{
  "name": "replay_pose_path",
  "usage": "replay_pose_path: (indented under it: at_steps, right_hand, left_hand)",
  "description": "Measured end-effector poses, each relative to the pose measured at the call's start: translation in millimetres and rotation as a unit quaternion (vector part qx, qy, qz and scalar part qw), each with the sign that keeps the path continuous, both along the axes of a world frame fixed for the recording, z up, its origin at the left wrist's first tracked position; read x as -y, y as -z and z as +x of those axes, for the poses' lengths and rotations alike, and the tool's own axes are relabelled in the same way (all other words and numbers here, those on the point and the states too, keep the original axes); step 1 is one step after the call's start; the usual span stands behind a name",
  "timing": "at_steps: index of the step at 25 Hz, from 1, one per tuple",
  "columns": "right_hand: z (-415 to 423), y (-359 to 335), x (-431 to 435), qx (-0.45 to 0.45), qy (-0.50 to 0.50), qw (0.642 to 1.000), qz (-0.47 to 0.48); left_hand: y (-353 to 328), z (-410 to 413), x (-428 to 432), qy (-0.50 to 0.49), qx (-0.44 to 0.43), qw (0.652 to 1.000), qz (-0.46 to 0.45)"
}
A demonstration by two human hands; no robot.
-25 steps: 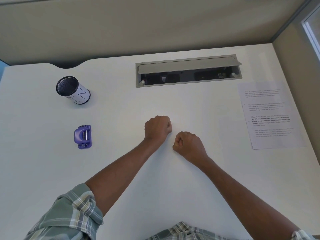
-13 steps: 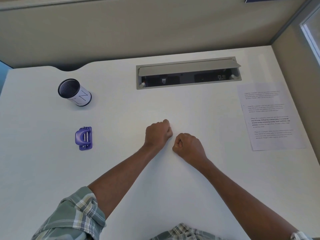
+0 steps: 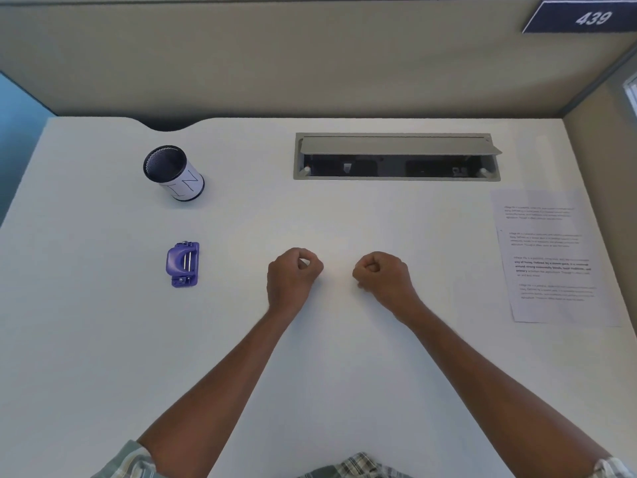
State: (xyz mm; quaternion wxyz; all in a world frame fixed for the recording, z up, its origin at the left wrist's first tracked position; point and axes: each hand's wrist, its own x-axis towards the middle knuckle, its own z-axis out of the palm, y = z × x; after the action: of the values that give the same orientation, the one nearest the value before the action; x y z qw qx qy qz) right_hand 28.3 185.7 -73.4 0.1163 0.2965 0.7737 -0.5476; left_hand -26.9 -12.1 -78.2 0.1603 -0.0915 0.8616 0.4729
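My left hand and my right hand rest as fists on the white desk, side by side near its middle with a gap between them. Both have fingers curled and hold nothing. A purple hole punch lies to the left of my left hand. Farther back on the left stands a black mesh cup wrapped in white paper with handwritten letters. A printed sheet of paper lies flat at the right edge of the desk.
A grey cable tray with its lid propped up is set into the desk at the back. Beige partition walls close off the back and right. A blue sign reading 439 hangs top right.
The two fists have moved apart, leaving a wider gap between them. The camera has tilted up, so more of the back wall shows.
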Motion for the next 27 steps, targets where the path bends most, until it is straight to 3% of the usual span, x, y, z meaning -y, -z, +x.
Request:
replay_pose_path:
  at_steps: [5, 14, 19, 27]
  right_hand:
    - [-56.2, -19.9, 38.7, -0.039, -0.041, 0.996, -0.075]
    - [-182.6, -69.5, 145.8, -0.123, -0.144, 0.976, -0.112]
    - [-246.0, -86.4, 195.8, -0.14, -0.198, 0.968, -0.066]
    - [-315.5, -75.8, 246.6, -0.147, -0.262, 0.953, 0.027]
  left_hand:
    - [-24.9, -24.2, 26.0, -0.065, -0.028, 0.996, 0.059]
    - [-68.9, -96.1, 109.7, -0.174, -0.113, 0.976, 0.065]
    - [-81.7, -154.7, 159.9, -0.206, -0.144, 0.964, 0.084]
    - [-61.5, -221.1, 210.2, -0.206, -0.099, 0.972, 0.054]
